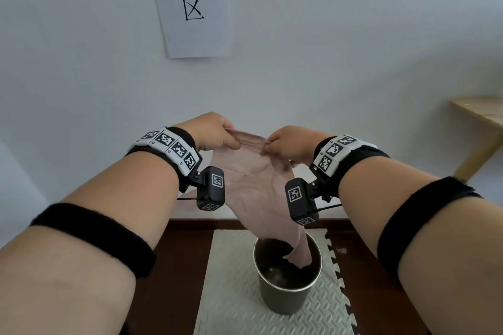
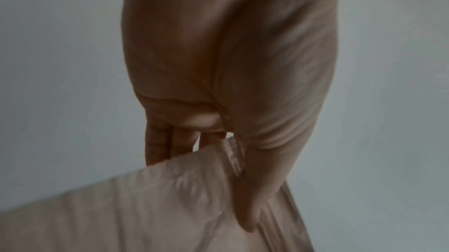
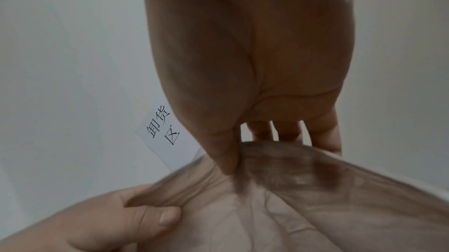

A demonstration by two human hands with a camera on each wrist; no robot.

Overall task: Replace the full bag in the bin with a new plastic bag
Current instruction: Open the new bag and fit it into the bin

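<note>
While the left hand (image 1: 215, 130) and the right hand (image 1: 288, 144) each pinch the top edge of the thin pinkish plastic bag (image 1: 261, 187), we hold it stretched between them above the metal bin (image 1: 285, 299). Its lower end trails down inside the bin's rim. From the right wrist camera, the right thumb (image 3: 226, 158) presses the film against the fingers, and the left hand's thumb and fingers clamp the gathered edge beside it. The bin stands on a pale foam mat (image 1: 234, 294) over a dark floor, below a paper sign (image 1: 190, 3) on the wall. We judge the bag's mouth not yet opened. Risks from here: the clinging layers may refuse to part, a hard pull could tear the film, and the light bin could tip if the bag drags against its rim.
</note>
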